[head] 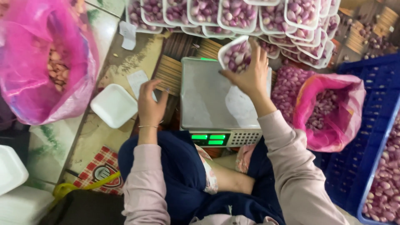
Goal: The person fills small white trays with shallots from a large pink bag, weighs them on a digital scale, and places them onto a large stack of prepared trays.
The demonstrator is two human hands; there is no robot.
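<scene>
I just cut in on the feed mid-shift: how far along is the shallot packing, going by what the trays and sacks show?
Done: many filled trays are stacked behind the scale. In hand: the right hand lifts a filled tray above the scale; the left hand hovers by an empty white tray. Left: shallots remain in the pink sack and blue crate, with more empty trays waiting.

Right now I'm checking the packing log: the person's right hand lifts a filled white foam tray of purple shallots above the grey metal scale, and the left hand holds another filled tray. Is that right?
Not quite. In the head view the left hand holds no filled tray; it hovers beside an empty white foam tray on the floor. The right hand does lift the filled white foam tray of purple shallots above the grey metal scale.
</scene>
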